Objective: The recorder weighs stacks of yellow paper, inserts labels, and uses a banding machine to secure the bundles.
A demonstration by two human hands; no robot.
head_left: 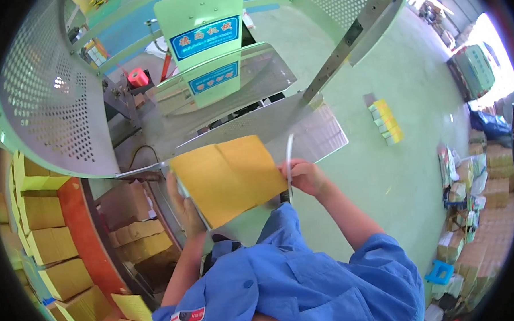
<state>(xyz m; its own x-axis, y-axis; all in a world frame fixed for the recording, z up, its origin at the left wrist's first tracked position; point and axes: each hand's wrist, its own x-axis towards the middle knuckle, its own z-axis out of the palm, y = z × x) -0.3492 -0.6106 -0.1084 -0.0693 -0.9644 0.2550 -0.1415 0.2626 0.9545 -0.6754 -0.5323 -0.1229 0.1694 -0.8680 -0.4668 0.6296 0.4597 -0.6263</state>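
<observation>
A yellow-brown, paper-like sheet (pixel 229 176) with a crease is held up in front of my body, over the near edge of the machine. My left hand (pixel 186 209) grips its left side, where a pale edge shows beneath, so it may cover a stack. At the sheet's right edge, the bent fingers of my right hand (pixel 305 177) close on its border. A thin white curved strip (pixel 290 159) stands upright at my right fingers; whether I hold it, I cannot tell. The undersides of the sheet and the fingertips are hidden.
Ahead stands a machine with a clear curved guard (pixel 225 78), a perforated metal side panel (pixel 53 100) and a metal side plate (pixel 319 132). Yellow-brown cartons (pixel 54 244) line the left. A yellow-and-white bundle row (pixel 386 121) lies on the green floor. Right are stacked boxes (pixel 499 190) and a blue stool (pixel 439 272).
</observation>
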